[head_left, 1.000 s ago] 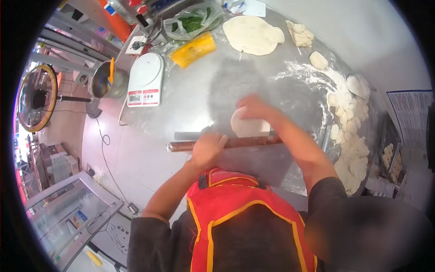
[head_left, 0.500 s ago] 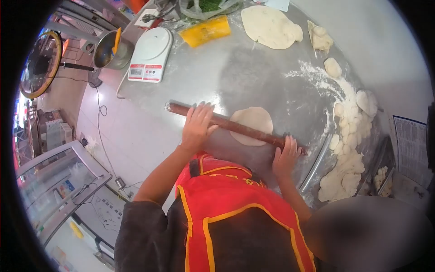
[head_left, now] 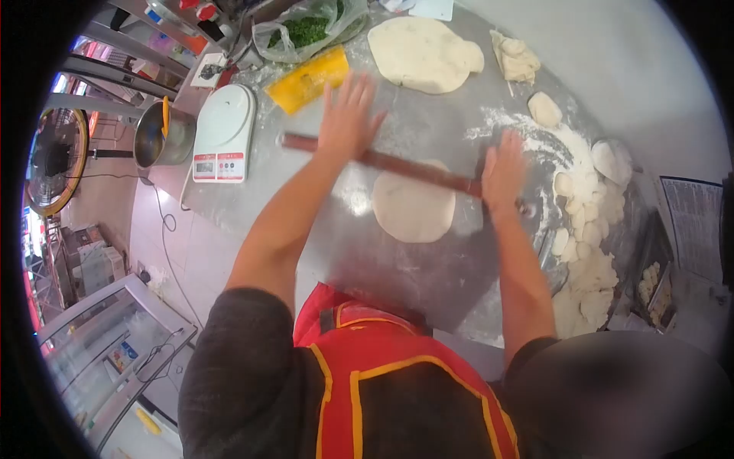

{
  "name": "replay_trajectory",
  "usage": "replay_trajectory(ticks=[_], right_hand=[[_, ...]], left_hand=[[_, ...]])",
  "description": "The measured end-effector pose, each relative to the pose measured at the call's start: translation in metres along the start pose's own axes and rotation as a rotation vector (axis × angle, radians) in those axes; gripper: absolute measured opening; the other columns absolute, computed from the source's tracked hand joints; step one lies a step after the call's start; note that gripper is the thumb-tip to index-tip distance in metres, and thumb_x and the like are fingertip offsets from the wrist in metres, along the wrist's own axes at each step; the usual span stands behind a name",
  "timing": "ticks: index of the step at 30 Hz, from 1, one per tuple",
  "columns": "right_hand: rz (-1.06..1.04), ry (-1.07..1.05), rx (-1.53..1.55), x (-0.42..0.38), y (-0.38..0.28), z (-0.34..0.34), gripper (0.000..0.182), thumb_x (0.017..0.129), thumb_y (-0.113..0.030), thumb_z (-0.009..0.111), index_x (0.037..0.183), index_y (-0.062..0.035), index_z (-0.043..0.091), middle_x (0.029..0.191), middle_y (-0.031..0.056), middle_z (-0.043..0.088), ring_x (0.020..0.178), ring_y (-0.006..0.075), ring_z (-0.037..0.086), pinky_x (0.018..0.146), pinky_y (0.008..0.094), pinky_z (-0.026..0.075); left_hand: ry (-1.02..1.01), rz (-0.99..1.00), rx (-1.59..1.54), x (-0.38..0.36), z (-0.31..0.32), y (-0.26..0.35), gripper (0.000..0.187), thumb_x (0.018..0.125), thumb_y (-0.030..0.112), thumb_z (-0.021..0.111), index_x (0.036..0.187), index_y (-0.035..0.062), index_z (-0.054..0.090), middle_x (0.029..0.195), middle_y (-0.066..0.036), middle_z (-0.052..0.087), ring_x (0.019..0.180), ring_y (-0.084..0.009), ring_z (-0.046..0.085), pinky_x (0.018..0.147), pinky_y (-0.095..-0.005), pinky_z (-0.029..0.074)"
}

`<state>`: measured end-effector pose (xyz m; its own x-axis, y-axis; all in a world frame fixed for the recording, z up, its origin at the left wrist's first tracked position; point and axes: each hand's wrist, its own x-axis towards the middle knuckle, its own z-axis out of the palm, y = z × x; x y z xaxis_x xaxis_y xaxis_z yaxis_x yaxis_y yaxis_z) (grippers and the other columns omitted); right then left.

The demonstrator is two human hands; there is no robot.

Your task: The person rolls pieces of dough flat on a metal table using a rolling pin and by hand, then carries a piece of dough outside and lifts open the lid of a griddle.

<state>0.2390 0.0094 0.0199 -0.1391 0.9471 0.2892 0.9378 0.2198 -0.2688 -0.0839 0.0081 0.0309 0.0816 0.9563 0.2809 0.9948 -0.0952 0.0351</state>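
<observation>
A long dark-red rolling pin (head_left: 420, 170) lies slantwise over the far part of a flat round of dough (head_left: 413, 213) on the metal table. My left hand (head_left: 348, 118) presses its palm on the pin near the left end, fingers stretched out and spread beyond it. Toward the other end, my right hand (head_left: 503, 172) rests on the pin with its fingers extended forward. Most of the dough round shows on the near side of the pin. Both arms reach out over the table.
A white kitchen scale (head_left: 223, 134), a yellow scraper-like sheet (head_left: 308, 79) and a bag of chopped greens (head_left: 310, 30) stand at the left and back. A larger dough slab (head_left: 424, 53) lies at the back. Flour and several dough pieces (head_left: 585, 218) line the right.
Both hands have pushed the rolling pin away from my body, from across the dough's middle to its far part. My fingers have straightened. The view has shifted slightly.
</observation>
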Motion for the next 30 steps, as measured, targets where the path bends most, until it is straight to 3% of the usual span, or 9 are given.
replay_trajectory(ticks=[4,7,8,9,11,18,20,26,30], right_hand=[[-0.019,-0.17,-0.032,-0.142,-0.016,-0.027,0.052,0.101,-0.027,0.04,0.146,-0.0002,0.036,0.152,0.0229,0.034,0.142,0.0377,0.03,0.116,0.0558,0.018],[0.0,-0.37,0.012,-0.177,-0.027,-0.053,0.051,0.102,-0.027,0.038,0.145,0.0005,0.037,0.151,0.0239,0.035,0.141,0.0386,0.03,0.116,0.0552,0.019],[0.028,-0.315,-0.02,-0.166,-0.021,-0.056,0.052,0.101,-0.026,0.041,0.145,0.0012,0.037,0.151,0.0241,0.035,0.141,0.0385,0.03,0.116,0.0552,0.019],[0.053,-0.256,-0.054,-0.124,-0.017,-0.059,0.053,0.1,-0.025,0.043,0.145,0.002,0.037,0.15,0.0242,0.036,0.141,0.0383,0.031,0.116,0.0552,0.019],[0.085,-0.231,-0.083,-0.109,-0.014,-0.058,0.054,0.099,-0.024,0.045,0.145,0.0025,0.036,0.15,0.0239,0.036,0.141,0.0376,0.031,0.116,0.0553,0.019],[0.051,-0.3,-0.06,-0.244,-0.039,-0.073,0.057,0.095,-0.021,0.05,0.146,0.0003,0.036,0.151,0.0207,0.037,0.142,0.0351,0.032,0.117,0.0547,0.017],[0.068,-0.329,-0.07,-0.236,-0.036,-0.067,0.058,0.095,-0.021,0.05,0.147,-0.0007,0.035,0.152,0.0197,0.036,0.142,0.0347,0.032,0.117,0.0556,0.016],[0.046,-0.112,-0.168,-0.055,0.005,-0.02,0.057,0.098,-0.024,0.047,0.148,-0.0007,0.032,0.154,0.02,0.032,0.144,0.0358,0.028,0.117,0.0561,0.015],[-0.014,-0.173,-0.076,-0.081,-0.005,-0.031,0.059,0.097,-0.027,0.048,0.147,-0.0002,0.034,0.152,0.0212,0.036,0.143,0.0373,0.028,0.116,0.0564,0.016]], left_hand=[[-0.246,-0.043,-0.201,-0.134,-0.035,0.0,0.066,0.092,0.039,0.056,0.145,0.0032,0.039,0.153,-0.015,0.037,0.144,-0.0294,0.029,0.118,-0.0502,0.019],[-0.401,-0.001,-0.211,-0.16,-0.038,-0.008,0.061,0.091,0.035,0.056,0.141,0.0012,0.044,0.149,-0.016,0.041,0.142,-0.0315,0.033,0.116,-0.0471,0.023],[-0.252,0.104,-0.194,-0.143,-0.021,-0.023,0.055,0.093,0.033,0.054,0.137,-0.0002,0.048,0.146,-0.017,0.046,0.139,-0.0317,0.038,0.114,-0.0449,0.027],[-0.132,0.037,-0.261,-0.113,-0.018,-0.022,0.052,0.095,0.032,0.051,0.135,-0.0014,0.049,0.144,-0.019,0.047,0.137,-0.0322,0.04,0.113,-0.0453,0.029],[0.003,0.059,-0.156,-0.085,-0.015,-0.02,0.056,0.095,0.035,0.052,0.135,-0.0027,0.048,0.145,-0.02,0.045,0.138,-0.033,0.037,0.115,-0.0461,0.026],[-0.368,-0.112,-0.245,-0.237,-0.076,-0.005,0.077,0.084,0.034,0.067,0.146,-0.0011,0.035,0.151,-0.018,0.038,0.144,-0.0341,0.029,0.116,-0.0556,0.016],[-0.36,-0.106,-0.197,-0.233,-0.069,-0.007,0.074,0.087,0.036,0.064,0.145,-0.0008,0.037,0.151,-0.017,0.038,0.144,-0.0317,0.028,0.116,-0.056,0.016],[-0.146,-0.049,-0.037,-0.049,-0.009,-0.016,0.071,0.095,0.05,0.048,0.147,0.0032,0.037,0.154,-0.015,0.035,0.145,-0.0276,0.027,0.117,-0.0549,0.016],[-0.171,-0.037,-0.077,-0.103,-0.024,-0.013,0.074,0.092,0.051,0.052,0.15,0.008,0.035,0.155,-0.013,0.035,0.145,-0.0292,0.028,0.117,-0.0534,0.015]])
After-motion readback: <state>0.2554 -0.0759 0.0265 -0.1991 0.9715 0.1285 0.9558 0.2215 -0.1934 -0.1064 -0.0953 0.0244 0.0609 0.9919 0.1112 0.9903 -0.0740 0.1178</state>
